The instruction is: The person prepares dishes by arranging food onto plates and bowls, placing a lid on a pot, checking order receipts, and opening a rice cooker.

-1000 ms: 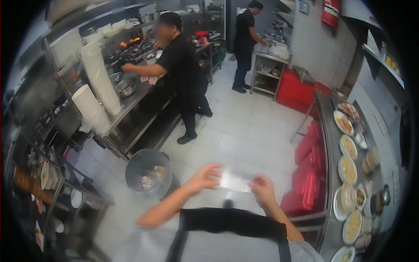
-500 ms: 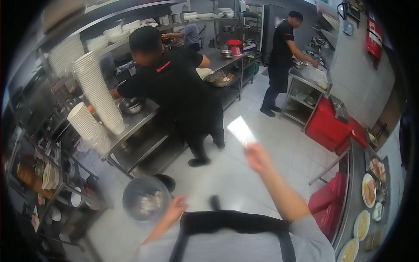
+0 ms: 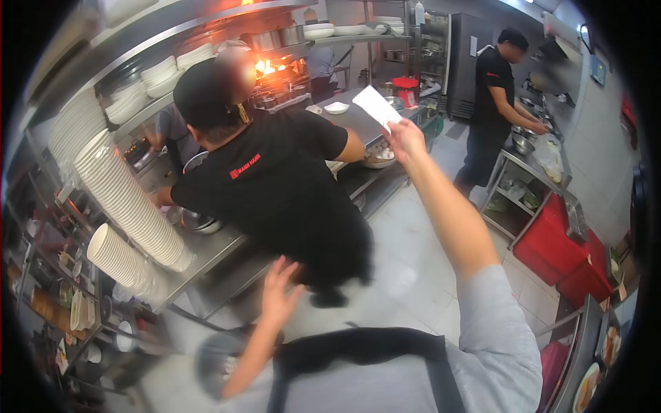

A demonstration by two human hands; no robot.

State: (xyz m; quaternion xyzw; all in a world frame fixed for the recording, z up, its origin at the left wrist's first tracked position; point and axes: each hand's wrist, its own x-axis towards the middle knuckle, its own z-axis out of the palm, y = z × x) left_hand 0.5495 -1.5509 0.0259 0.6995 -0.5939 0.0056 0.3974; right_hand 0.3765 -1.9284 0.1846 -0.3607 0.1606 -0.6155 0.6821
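Note:
My right hand point(image 3: 406, 143) reaches forward, its fingers closed on the lower end of a white paper slip point(image 3: 374, 107). Behind the slip are the steel counter and a bowl of pale round items point(image 3: 379, 157). My left hand point(image 3: 279, 292) is raised with its fingers spread, holding nothing. It is close to the back of a co-worker in a black shirt point(image 3: 275, 182), who leans over the counter; I cannot tell whether it touches. Below my left forearm, partly covered by it, stands a round bin point(image 3: 212, 354) with pale waste inside.
Tall stacks of white cups point(image 3: 131, 199) stand at the counter's left end. Flames point(image 3: 268, 67) rise at a stove behind the shelves. Another person point(image 3: 492, 117) works at the right-hand table. Red containers point(image 3: 551, 230) stand below it, and plated food point(image 3: 586, 389) sits at lower right.
My right hand has moved up and forward with the paper slip, toward the counter. My left hand has risen from beside the bin and spread its fingers. Flames now show at the stove.

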